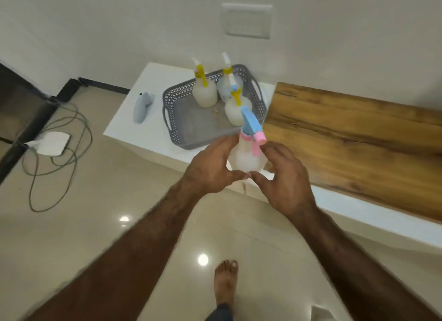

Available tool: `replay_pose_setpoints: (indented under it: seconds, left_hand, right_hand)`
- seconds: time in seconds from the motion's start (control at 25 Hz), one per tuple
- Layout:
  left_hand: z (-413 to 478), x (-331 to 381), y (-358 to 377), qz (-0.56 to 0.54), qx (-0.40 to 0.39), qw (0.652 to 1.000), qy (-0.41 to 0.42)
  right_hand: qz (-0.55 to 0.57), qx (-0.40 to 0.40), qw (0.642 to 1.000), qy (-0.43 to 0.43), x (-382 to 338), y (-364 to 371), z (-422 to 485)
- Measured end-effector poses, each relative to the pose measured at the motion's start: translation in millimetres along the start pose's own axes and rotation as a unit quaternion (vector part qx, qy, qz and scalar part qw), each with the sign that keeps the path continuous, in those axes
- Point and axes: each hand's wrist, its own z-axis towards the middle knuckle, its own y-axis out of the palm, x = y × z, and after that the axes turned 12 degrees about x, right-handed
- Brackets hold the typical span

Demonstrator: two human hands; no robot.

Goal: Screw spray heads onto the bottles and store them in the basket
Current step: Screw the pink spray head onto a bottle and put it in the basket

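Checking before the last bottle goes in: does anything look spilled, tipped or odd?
Nothing spilled or tipped. Three bottles stand upright in the basket, heads on. One small bit lies on the basket floor; too blurred to identify.

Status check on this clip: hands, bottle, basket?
Both hands, left and right, around the pink-blue bottle. Three bottles in basket. Front of basket open, path clear.
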Motion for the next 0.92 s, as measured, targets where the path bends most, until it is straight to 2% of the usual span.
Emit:
replay_pose_setpoints:
  seconds: [0.2,0.4,0.52,0.72,0.84,0.92]
  left_hand:
    - [65.6,-88.2,-32.6,0.012,0.045,0.999,-0.019]
    - [139.3,-154.1,-23.1,-0.009,0.01,0.999,-0.045]
    - [156.7,-179.3,-5.2,-0.001,0.008,0.998,-0.066]
    - [165.5,-185.7,11.6,-0.049,0.032,0.994,-0.09]
    - [153.7,-176.2,8.0,-0.104,0.085,0.984,-0.114]
    - [122.2,-165.2,12.1,-0.091,0.186,0.977,-0.059]
  right_hand:
    - [-0.076,-0.017,0.997,-0.015,-31.2,89.4,76.1]
    - [-0.129,-0.051,0.989,0.054,-27.5,159.9,135.0]
    - [-0.159,-0.055,0.981,0.092,-18.0,189.7,143.9]
    - [-0.207,-0.048,0.972,0.099,-11.6,205.1,152.7]
    - [-0.206,-0.03,0.975,0.081,-10.4,191.8,137.7]
    - [-0.18,0.056,0.982,0.017,-4.0,175.4,105.5]
